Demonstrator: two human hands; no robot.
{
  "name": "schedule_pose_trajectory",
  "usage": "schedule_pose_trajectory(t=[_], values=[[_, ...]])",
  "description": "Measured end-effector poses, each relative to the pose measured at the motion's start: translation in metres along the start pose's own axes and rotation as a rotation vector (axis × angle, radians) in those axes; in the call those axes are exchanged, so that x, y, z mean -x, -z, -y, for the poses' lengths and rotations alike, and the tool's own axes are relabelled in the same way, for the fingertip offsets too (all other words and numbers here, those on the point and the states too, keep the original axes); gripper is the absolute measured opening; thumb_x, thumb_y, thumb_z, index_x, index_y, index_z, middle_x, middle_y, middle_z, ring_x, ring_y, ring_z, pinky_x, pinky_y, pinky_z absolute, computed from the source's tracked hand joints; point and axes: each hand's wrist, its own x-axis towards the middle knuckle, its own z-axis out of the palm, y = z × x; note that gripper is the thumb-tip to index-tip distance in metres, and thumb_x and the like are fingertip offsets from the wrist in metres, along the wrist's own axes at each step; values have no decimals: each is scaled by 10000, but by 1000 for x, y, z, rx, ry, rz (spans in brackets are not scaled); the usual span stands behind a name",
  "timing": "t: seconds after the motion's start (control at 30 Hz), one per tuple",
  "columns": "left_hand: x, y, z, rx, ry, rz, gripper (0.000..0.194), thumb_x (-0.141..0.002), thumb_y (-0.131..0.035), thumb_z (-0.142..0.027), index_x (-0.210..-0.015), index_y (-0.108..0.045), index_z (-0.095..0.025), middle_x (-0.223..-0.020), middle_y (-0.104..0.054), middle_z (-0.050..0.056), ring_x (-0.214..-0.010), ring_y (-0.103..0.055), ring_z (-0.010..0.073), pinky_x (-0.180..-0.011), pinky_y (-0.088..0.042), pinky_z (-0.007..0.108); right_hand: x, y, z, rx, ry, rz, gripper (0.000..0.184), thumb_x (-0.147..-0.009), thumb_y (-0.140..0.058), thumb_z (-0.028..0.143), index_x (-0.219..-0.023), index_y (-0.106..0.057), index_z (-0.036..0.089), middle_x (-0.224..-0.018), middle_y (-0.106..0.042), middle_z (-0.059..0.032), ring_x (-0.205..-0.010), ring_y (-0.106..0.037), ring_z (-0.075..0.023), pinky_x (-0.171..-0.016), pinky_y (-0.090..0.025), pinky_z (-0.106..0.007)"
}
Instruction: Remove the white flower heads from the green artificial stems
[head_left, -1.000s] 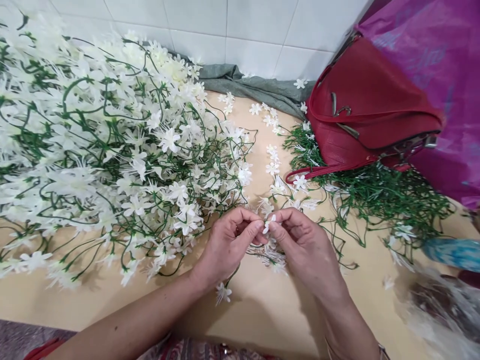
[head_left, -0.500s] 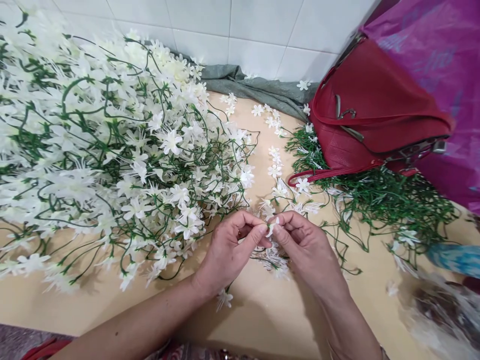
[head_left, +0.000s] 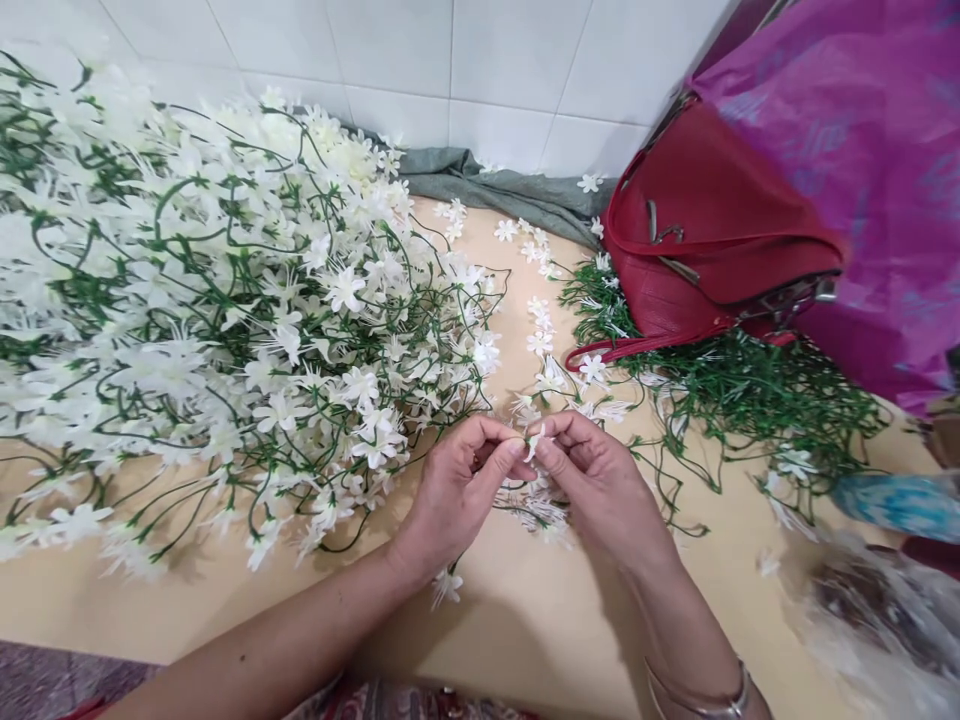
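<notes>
White-tiled wall [head_left: 397, 60] backs a tan counter [head_left: 525, 625], above which a small white flower [head_left: 535, 441] sits btwn both hands' fingertips, neither hand nearer. L hand [head_left: 448, 492] pinches what looks like its green base, w/ R hand [head_left: 616, 495] pinching the petal side. Petals, thin & slightly curled, tilt up; exact long axis is hard to tell, pt. hidden by fingers. Flower heap [head_left: 247, 330] lies L, red bag [head_left: 720, 220] upper R.

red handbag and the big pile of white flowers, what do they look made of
The red handbag: probably leather or imitation leather, softly shiny, judging by its grained surface and sagging folds.

The pile of white flowers: likely fabric petals, matte, on plastic stems, judging by the repeated shapes and uniform green.
</notes>
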Motion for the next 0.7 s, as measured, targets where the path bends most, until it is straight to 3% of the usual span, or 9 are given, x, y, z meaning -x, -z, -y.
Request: schedule_pose_trajectory(t=[0.17, 0.4, 0.7], values=[[0, 0, 0, 15, -7, 1, 173, -1026, -608, -322, -981, -624, -156, -853, -726, 37, -826, -724, 154, -807, -568, 273, 0, 4, 0, -64, -26, 17, 331, -872, -774, 504, -1041, -696, 231, -764, -614, 26, -623, -489, -132, -599, -411, -251], [1, 1, 3, -22, -25, 9, 199, -1024, -610, -348, -964, -635, -160, -891, -722, 51, -828, -737, 168, -793, -580, 287, -3, 3, -2, -47, -19, -15, 300, -807, -835, 486, -856, -704, 221, -764, -667, 10, -661, -549, -147, -639, -454, -263], [1, 2, 5, -96, -11, 24, 207, -1036, -587, -350, -951, -624, -165, -882, -712, 44, -805, -746, 168, -757, -583, 274, -3, 6, 5, 73, -15, 46, 347, -812, -814, 543, -859, -713, 215, -748, -655, -5, -706, -568, -166, -665, -462, -268]])
